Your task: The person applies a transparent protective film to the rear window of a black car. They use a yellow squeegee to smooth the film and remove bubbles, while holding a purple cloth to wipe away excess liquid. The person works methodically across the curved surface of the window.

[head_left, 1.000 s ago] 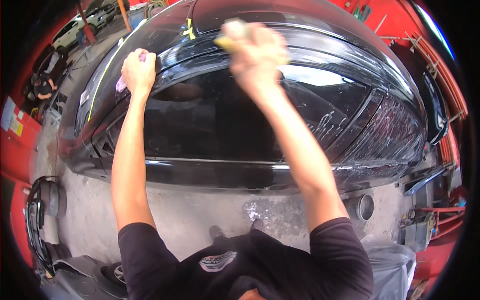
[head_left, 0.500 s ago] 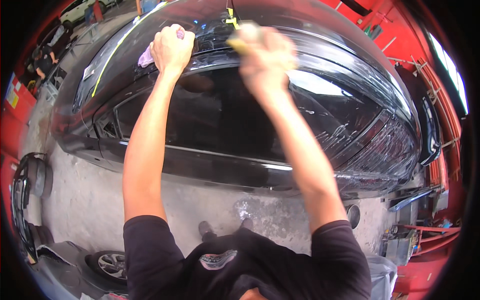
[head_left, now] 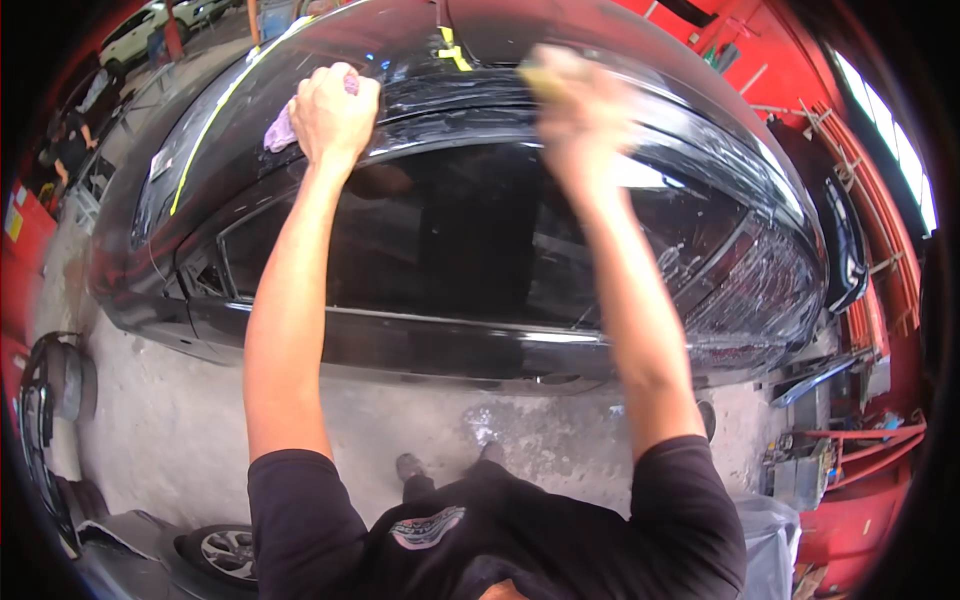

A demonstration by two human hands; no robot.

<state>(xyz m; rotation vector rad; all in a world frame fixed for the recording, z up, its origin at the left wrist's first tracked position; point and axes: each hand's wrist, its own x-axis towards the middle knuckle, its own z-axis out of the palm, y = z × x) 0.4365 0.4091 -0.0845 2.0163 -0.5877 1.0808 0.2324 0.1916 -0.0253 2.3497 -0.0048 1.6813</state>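
A black car [head_left: 400, 345] stands side-on in front of me, with whitish streaks on its roof edge, rear window and rear body. My left hand [head_left: 338, 118] is closed round a crumpled purple cloth [head_left: 281, 132] and rests at the roof edge above the side windows. Further right along the roof edge is my right hand [head_left: 592, 125], smeared by motion. At its fingers shows a yellowish sponge [head_left: 543, 82], also blurred. Between the hands, the dark roof rail strip looks wet and streaked. Yellow tape [head_left: 453, 50] sticks to the roof just beyond it.
Another yellow tape strip [head_left: 205, 135] runs along the windscreen side. A person [head_left: 72, 145] is at the far left. Tyres [head_left: 68, 380] and a loose wheel [head_left: 228, 552] lie at left. Red metal stands [head_left: 870, 450] and car panels [head_left: 848, 245] line the right.
My right hand has moved right along the roof edge with the sponge. The left hand stays on the cloth at the same spot. The view has shifted slightly.
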